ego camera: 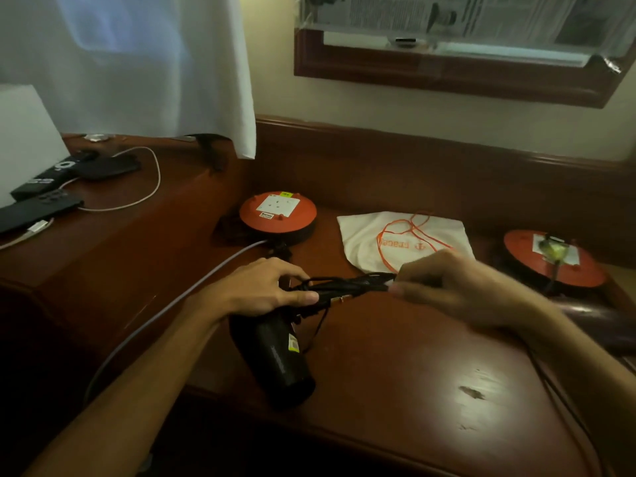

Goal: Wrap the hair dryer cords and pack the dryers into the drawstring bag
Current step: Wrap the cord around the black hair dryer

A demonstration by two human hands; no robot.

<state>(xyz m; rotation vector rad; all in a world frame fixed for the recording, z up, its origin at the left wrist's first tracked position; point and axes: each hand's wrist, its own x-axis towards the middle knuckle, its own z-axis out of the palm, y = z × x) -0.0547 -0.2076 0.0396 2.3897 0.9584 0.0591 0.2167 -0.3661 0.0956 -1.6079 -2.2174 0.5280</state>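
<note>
Head view. We see a black hair dryer (pixel 275 356) lying on the wooden desk (pixel 395 356), barrel toward us. Our left hand (pixel 261 287) clasps its handle end together with the bundled black cord (pixel 344 287). Our right hand (pixel 454 287), blurred, pinches the bundle's far end between its fingertips. The white drawstring bag (pixel 361 235) with orange string (pixel 406 235) lies flat just behind, between two orange cable reels (pixel 278 215).

Head-worn view, angled forward and down, close over desk (pixel 395 356)
</note>
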